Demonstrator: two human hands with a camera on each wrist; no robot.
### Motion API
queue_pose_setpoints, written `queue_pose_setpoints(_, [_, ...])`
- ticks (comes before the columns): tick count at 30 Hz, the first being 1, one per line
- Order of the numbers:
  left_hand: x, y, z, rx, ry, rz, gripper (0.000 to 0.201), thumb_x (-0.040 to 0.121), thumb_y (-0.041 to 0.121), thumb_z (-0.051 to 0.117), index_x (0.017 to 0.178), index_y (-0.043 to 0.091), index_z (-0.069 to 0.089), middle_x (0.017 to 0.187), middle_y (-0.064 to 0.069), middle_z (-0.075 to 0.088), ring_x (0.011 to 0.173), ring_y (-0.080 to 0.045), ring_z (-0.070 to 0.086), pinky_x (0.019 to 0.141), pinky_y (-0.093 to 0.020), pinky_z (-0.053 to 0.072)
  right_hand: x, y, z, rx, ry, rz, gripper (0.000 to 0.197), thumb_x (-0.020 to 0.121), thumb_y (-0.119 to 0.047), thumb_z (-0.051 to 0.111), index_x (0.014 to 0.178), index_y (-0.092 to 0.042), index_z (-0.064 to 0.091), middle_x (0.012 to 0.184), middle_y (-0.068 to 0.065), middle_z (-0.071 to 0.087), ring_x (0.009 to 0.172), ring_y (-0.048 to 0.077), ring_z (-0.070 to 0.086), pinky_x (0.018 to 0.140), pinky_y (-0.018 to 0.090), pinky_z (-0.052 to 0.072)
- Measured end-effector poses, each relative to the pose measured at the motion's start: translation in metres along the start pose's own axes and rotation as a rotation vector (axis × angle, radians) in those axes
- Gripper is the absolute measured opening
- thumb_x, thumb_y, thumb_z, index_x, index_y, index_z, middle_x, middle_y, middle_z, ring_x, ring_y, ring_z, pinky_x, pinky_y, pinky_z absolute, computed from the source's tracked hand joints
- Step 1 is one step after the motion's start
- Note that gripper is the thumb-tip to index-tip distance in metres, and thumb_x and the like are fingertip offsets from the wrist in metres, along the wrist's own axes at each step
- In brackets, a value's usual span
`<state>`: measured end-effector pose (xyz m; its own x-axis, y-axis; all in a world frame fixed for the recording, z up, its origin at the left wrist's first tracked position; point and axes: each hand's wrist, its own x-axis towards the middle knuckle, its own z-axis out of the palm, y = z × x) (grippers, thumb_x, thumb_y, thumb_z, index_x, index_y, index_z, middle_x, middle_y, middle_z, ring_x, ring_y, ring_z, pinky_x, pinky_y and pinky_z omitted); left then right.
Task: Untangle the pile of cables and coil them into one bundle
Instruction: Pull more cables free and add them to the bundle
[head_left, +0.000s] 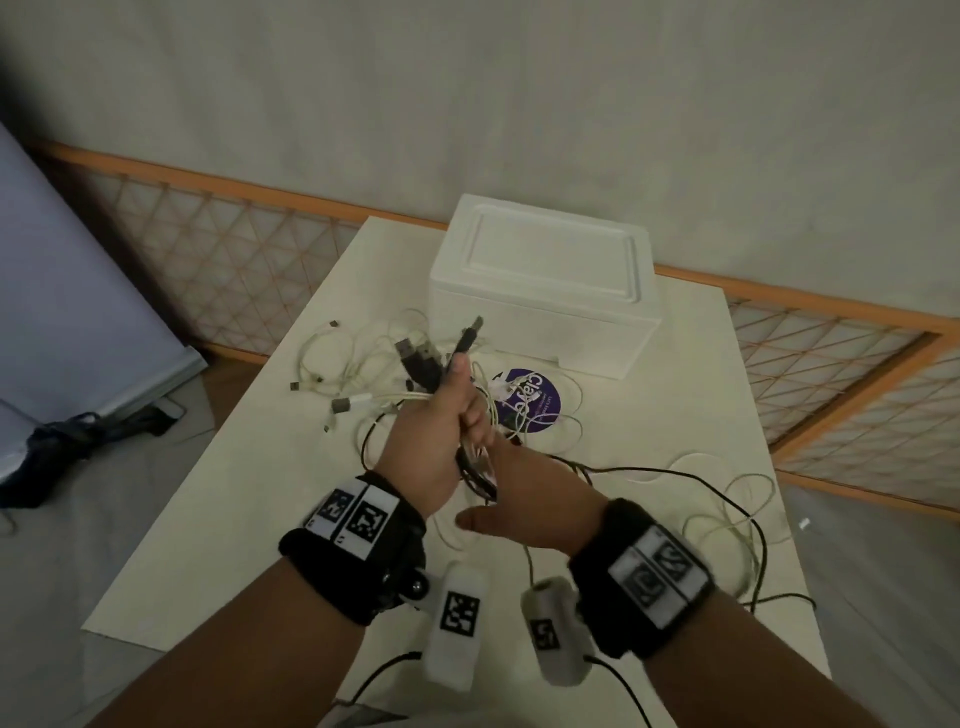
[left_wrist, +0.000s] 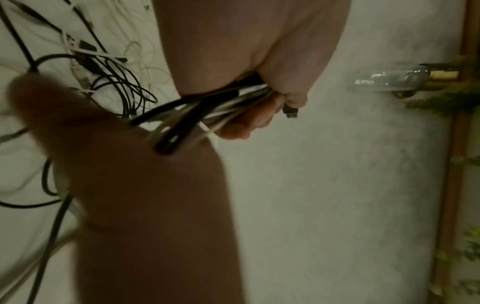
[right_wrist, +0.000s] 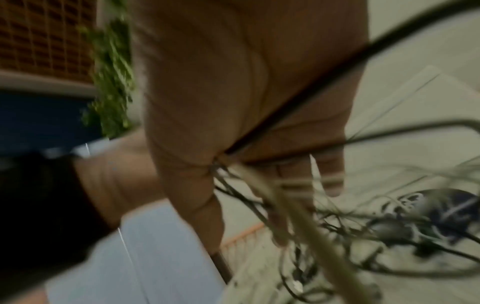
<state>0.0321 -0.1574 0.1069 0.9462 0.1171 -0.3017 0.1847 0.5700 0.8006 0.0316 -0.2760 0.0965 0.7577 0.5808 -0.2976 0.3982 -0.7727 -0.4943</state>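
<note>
Cables (head_left: 470, 358) bunched upright in my left hand (head_left: 436, 441), fingers curled round them above worktop (head_left: 675, 395). My right hand (head_left: 524, 504) beneath, fingers relaxed, strands trailing across palm. Rest tangled near foam box (head_left: 545, 291).

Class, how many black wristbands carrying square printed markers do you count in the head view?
2. The left wristband sits lower left of centre; the right wristband sits lower right. None seems hidden.

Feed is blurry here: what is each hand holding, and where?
Left hand grips the cable bundle just below the plugs. Right hand looks open under the trailing strands.
</note>
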Motion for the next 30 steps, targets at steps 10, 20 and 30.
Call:
queue_pose_setpoints(10, [-0.006, 0.011, -0.076, -0.319, 0.258, -0.039, 0.044, 0.096, 0.034, 0.053, 0.056, 0.024, 0.038, 0.042, 0.009, 0.021, 0.033, -0.007, 0.020, 0.038, -0.017, 0.025, -0.022, 0.067, 0.010, -0.327, -0.018, -0.029, 0.032, 0.088, -0.055, 0.051, 0.090, -0.023, 0.052, 0.088, -0.004, 0.057, 0.084, 0.017, 0.054, 0.067, 0.029, 0.036])
queue_pose_setpoints(20, [0.012, 0.001, -0.167, -0.316, 0.639, -0.161, 0.021, 0.096, 0.020, 0.056, 0.078, 0.018, 0.048, 0.046, 0.004, 0.044, 0.036, -0.007, 0.040, 0.042, -0.018, 0.040, -0.066, 0.144, 0.013, -0.219, -0.016, 0.319, 0.041, 0.083, -0.064, 0.051, 0.070, -0.026, 0.044, 0.065, -0.007, 0.050, 0.070, 0.009, 0.052, 0.065, 0.028, 0.039])
queue_pose_setpoints(30, [0.015, -0.048, -0.155, -0.082, 0.458, -0.439, 0.036, 0.094, 0.018, 0.057, 0.063, 0.019, 0.039, 0.042, 0.004, 0.025, 0.034, -0.011, 0.024, 0.041, -0.024, 0.029, -0.005, 0.076, 0.056, -0.193, 0.015, 0.165, 0.027, 0.096, -0.040, 0.042, 0.101, -0.025, 0.065, 0.103, -0.005, 0.064, 0.102, 0.015, 0.057, 0.087, 0.028, 0.042])
